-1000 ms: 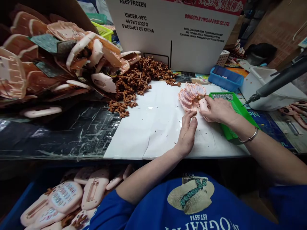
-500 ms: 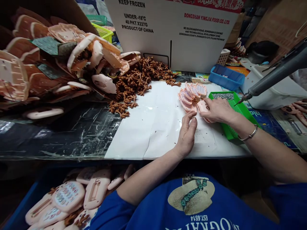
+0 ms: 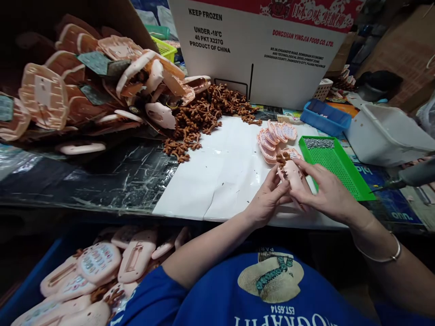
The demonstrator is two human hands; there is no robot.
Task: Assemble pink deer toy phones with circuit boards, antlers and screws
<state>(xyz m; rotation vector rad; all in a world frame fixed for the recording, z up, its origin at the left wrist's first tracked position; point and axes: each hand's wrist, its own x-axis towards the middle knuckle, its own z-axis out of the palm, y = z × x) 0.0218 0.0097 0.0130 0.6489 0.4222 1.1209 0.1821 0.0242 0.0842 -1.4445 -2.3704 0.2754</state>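
Observation:
Both hands grip a pale pink plastic toy phone casing (image 3: 294, 177) just above the front of the white sheet (image 3: 217, 158). Brown antler-like pieces (image 3: 282, 158) show at its upper end. My left hand (image 3: 267, 199) pinches its left edge with thumb and fingers. My right hand (image 3: 322, 192) holds the right side, fingers over the top. Just beyond lies a cluster of pink casing halves with keypads (image 3: 272, 138). Right of them is a green tray (image 3: 343, 167) with small metal screws (image 3: 318, 143) at its far end.
Brown antler pieces (image 3: 204, 108) are heaped at the back left, beside a box spilling pink shells (image 3: 44, 97). A printed carton (image 3: 258, 50) stands behind. An electric screwdriver (image 3: 413, 174) hangs at right near a white bin (image 3: 387, 133). Finished-looking toy phones (image 3: 98, 267) fill a blue crate below.
The casing has come up off the sheet toward me, and my left hand now grips it too. The screwdriver has swung lower and to the right. My view has shifted slightly.

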